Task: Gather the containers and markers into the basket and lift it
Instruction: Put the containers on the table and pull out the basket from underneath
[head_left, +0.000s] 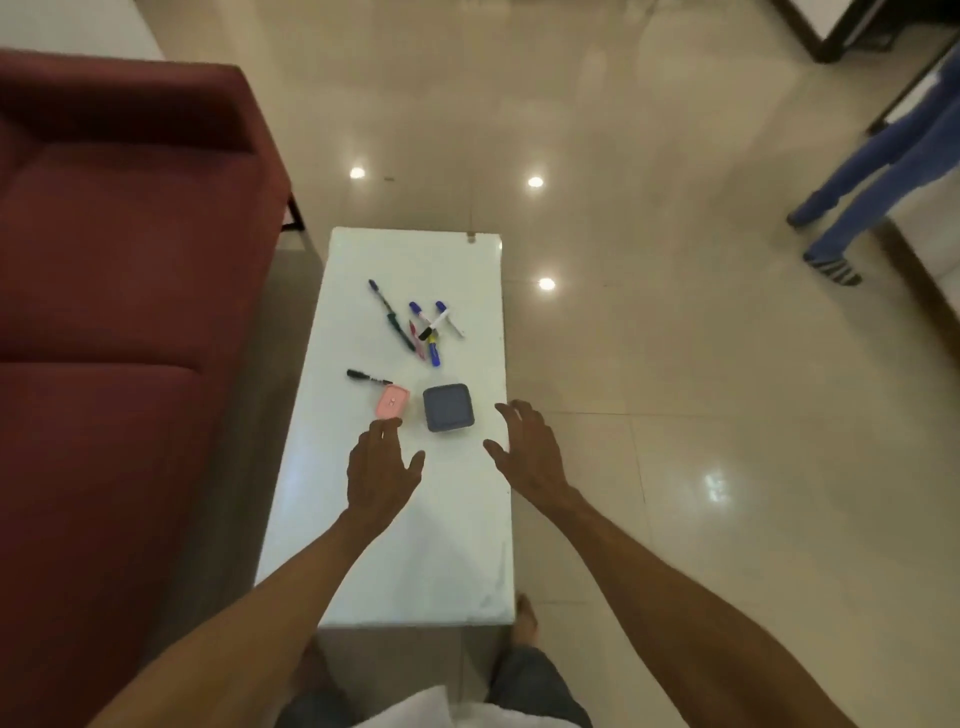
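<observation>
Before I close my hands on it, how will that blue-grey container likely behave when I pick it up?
The blue-grey container looks like a squat, lidded plastic box, so probably rigid and light, though its contents are hidden. Its low square shape should not roll or tip. It sits on a glossy white table, so a nudge may slide it toward the pink container.

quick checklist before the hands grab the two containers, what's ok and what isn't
1. Left hand free and open: ok, it holds nothing, fingers spread just short of the pink container.
2. Right hand free and open: ok, empty, to the right of the blue container.
3. Containers closed and upright on the white table: ok, both lids on.
4. Path to the containers clear: ok, the lone black marker lies beyond the pink one.
5. Other markers gathered: not ok, scattered farther up the table.
6. Basket in reach: cannot tell, none is in view.
</observation>
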